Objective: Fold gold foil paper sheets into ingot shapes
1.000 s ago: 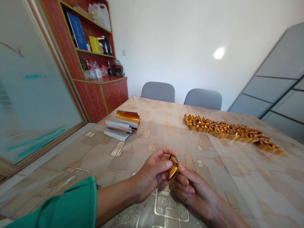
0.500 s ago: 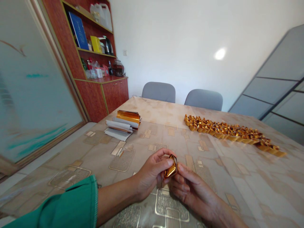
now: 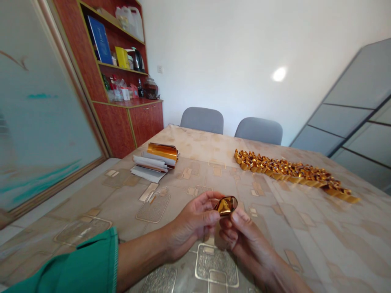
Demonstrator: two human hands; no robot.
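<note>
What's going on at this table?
A person is handling a small, shiny gold piece above the patterned table. The left hand holds it by one end, and the right hand has its fingertips at the opposite, near edge. Farther back on the right lies a long cluster of gold pieces; on the left is a pile of gold and pale sheets. Two grey chairs stand beyond the far edge.
</note>
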